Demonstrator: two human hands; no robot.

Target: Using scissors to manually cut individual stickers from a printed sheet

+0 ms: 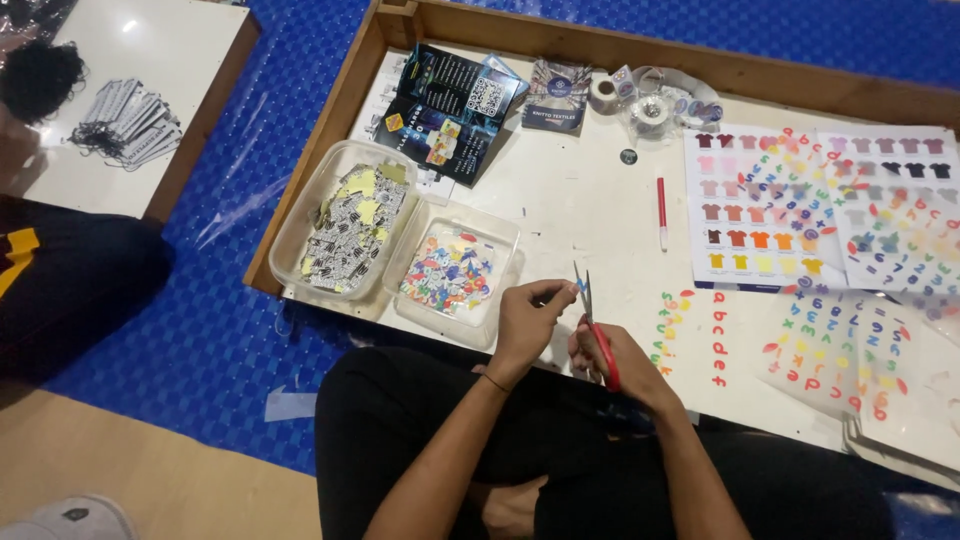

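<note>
Head view: white table (590, 215), blue floor (215, 330).

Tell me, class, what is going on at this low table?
A seated person holds red-handled scissors in the right hand, blades pointing up. The left hand pinches something small by the blades; what it is cannot be made out. Near the left hand sit a clear tub of coloured cutouts and another of paper scraps. Sheets of coloured letter stickers lie to the right.

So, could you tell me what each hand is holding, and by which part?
Right hand holds red-handled scissors by the handle loops; left hand pinches something too small to identify.
</note>
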